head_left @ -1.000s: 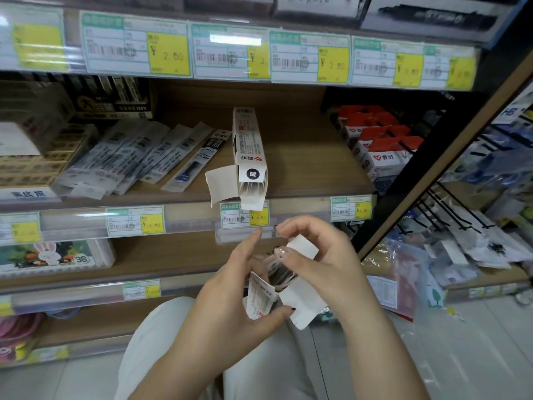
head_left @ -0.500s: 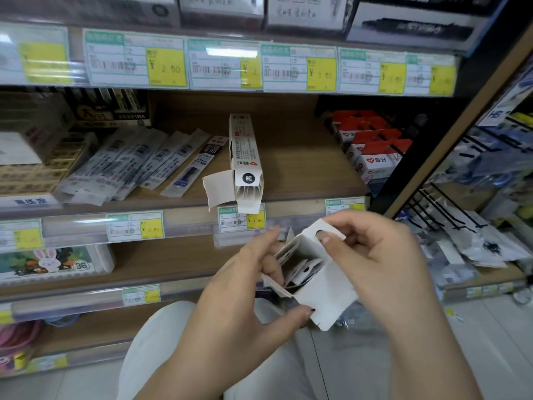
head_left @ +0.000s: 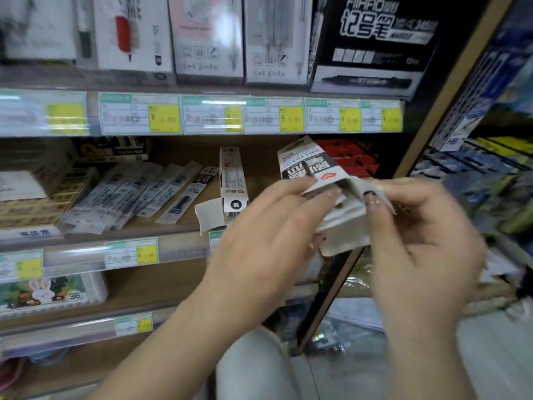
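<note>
Head view: the person is holding a carton [head_left: 310, 164] with both hands, raised in front of the shelf [head_left: 259, 168]. The left hand [head_left: 259, 243] is gripping the carton's side, its fingertips [head_left: 331, 193] curling over the open end. The right hand [head_left: 418, 243] is pinching the end flap [head_left: 344, 228], which is hanging just below its fingers [head_left: 372, 202]. A second opened box [head_left: 232, 180] is lying on the shelf, just left of the left fingertips.
</note>
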`<act>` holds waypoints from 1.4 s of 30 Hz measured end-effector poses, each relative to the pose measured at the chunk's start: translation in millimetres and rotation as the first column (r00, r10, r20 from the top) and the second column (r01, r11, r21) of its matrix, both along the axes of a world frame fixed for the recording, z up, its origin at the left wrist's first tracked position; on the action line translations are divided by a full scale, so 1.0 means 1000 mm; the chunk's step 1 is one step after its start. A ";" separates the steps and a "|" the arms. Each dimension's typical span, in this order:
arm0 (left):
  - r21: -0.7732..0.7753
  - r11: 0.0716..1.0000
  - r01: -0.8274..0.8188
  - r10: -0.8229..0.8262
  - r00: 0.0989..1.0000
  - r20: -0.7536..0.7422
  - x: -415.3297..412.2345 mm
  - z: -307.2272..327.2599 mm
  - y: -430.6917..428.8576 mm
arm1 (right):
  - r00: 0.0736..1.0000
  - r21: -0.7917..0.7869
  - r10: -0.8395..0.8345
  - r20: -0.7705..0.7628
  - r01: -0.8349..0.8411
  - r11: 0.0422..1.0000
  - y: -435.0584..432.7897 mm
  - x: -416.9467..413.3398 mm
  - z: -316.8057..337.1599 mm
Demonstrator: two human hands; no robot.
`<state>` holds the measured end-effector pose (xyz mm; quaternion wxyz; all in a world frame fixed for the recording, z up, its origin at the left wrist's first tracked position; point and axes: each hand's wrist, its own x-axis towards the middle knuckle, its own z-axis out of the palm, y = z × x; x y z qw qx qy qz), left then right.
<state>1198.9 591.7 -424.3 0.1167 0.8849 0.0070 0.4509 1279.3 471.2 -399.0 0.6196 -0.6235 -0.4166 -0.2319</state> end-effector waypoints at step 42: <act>0.248 0.636 -0.731 0.628 0.303 -0.716 -0.001 -0.049 0.190 | 0.992 -0.329 0.017 -0.122 -0.056 0.943 0.100 0.001 -0.063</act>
